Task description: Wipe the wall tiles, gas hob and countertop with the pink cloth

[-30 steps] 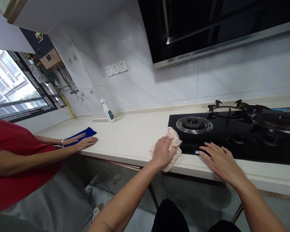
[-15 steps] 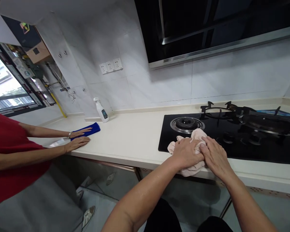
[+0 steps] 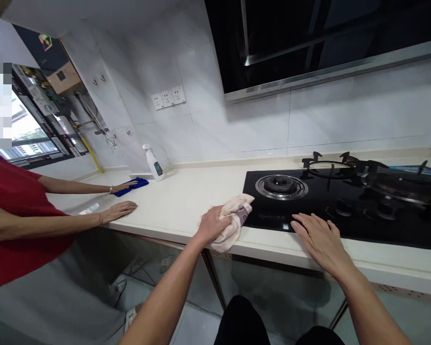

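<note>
My left hand [image 3: 214,225] grips a crumpled pale pink cloth [image 3: 230,231] with a greyish printed patch. The cloth lies on the white countertop [image 3: 187,206], its right end at the left edge of the black gas stove [image 3: 269,211]. Fingers apart, my right hand [image 3: 319,237] rests at the stove's front edge and holds nothing. Behind the hands, the left burner [image 3: 282,187] has no pan support on it.
A person in a red top [image 3: 17,206] stands at the left, one hand on a blue cloth [image 3: 136,186]. A white spray bottle [image 3: 153,163] stands by the wall. Pan supports [image 3: 330,167] sit on the stove's right side. A range hood [image 3: 323,52] hangs above.
My left hand has moved left with the pink cloth, off the stove onto the countertop. My right hand has come away from the cloth. The other person's hand has pushed the blue cloth back.
</note>
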`<act>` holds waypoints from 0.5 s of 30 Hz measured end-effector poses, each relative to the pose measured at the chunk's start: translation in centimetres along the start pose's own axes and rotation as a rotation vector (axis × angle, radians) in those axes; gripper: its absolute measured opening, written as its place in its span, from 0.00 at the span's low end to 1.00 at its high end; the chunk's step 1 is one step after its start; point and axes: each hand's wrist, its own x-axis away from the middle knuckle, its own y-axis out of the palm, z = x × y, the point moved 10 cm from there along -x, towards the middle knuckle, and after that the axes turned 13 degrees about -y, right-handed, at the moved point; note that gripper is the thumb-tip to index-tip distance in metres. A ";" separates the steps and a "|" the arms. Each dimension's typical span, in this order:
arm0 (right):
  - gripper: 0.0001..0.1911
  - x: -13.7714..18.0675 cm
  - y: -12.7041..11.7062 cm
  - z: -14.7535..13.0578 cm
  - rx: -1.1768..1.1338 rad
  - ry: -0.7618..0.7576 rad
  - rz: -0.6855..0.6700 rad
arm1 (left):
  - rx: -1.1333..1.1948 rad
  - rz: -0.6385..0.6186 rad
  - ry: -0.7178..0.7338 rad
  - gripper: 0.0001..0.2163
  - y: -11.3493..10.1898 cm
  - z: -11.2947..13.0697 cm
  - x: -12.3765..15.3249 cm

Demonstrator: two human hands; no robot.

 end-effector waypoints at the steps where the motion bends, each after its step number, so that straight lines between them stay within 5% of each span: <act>1: 0.34 0.0 0.0 0.0 0.015 -0.008 0.008 | -0.016 0.024 -0.038 0.22 -0.7 -1.2 -0.2; 7: 0.33 0.0 0.1 -0.5 0.075 -0.053 -0.004 | -0.090 0.107 -0.172 0.23 -3.3 -5.1 -1.6; 15: 0.37 -0.1 0.3 -0.3 0.024 0.002 -0.006 | -0.130 0.199 -0.132 0.17 -2.4 -2.8 0.4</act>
